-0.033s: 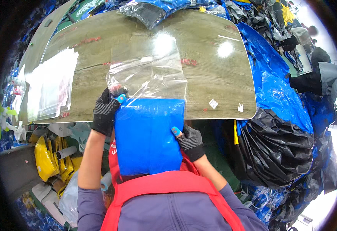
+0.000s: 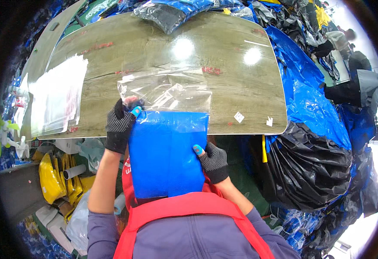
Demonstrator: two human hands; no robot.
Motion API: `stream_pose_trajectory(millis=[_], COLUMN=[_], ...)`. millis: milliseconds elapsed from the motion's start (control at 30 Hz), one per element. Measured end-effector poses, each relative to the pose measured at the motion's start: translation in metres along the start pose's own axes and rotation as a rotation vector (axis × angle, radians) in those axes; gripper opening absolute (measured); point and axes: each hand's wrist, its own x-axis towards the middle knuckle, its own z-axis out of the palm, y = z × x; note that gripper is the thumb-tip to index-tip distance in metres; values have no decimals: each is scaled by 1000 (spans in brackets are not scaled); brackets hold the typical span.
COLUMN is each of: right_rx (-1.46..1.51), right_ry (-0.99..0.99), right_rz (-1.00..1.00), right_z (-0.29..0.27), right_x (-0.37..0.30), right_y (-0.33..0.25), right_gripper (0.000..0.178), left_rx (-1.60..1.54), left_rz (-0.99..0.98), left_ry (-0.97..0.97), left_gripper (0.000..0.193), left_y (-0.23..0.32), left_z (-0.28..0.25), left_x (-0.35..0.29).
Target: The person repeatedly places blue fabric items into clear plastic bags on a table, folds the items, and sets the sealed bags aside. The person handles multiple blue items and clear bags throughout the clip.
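A folded blue plastic sheet (image 2: 167,157) hangs over the table's near edge, in front of my red apron. From its far end a clear plastic bag (image 2: 174,93) spreads, creased, over the tabletop; the sheet's upper part looks covered by the same film. My left hand (image 2: 120,127), in a black dotted glove with bare fingertips, pinches the bag and the sheet's far left corner. Gloved alike, my right hand (image 2: 215,163) grips the sheet's right edge, its thumb on top. The fingers of both hands are partly hidden beneath.
A stack of clear bags (image 2: 59,99) lies on the left of the wood-grain table (image 2: 236,95). Packed bundles (image 2: 167,15) rest at its far edge. A large black and blue bundle (image 2: 310,164) stands at the right. Yellow pieces (image 2: 53,179) sit below left, near a small fan (image 2: 1,131).
The clear bag's far end has drawn nearer and bunched up, reaching less far across the table. The blue sheet has shifted slightly to the right. Both hands have stayed nearly in place.
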Motion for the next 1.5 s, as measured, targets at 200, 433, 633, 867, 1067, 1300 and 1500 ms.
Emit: stream_pose_trajectory(millis=[200, 433, 633, 867, 1067, 1300, 1500], right_rx=[613, 496, 557, 275, 538, 597, 571], right_ry=[413, 20, 6, -443, -301, -93, -279], right_rz=[-17, 130, 148, 457, 273, 192, 459], right_z=[-7, 7, 5, -23, -24, -18, -22], right_x=[26, 21, -29, 5, 2, 21, 2], right_y=[-9, -7, 5, 14, 24, -4, -7], right_gripper=[39, 58, 70, 60, 70, 59, 62], left_rx=[-97, -110, -357, -60, -70, 368, 296], left_rz=[-155, -163, -412, -481, -203, 23, -310], left_ry=[102, -17, -278, -267, -113, 60, 25], left_gripper=[49, 39, 75, 59, 44, 26, 30], left_y=[-13, 7, 12, -1, -14, -40, -23], left_z=[11, 3, 9, 14, -14, 9, 7], left_x=[1, -13, -85, -83, -71, -65, -101])
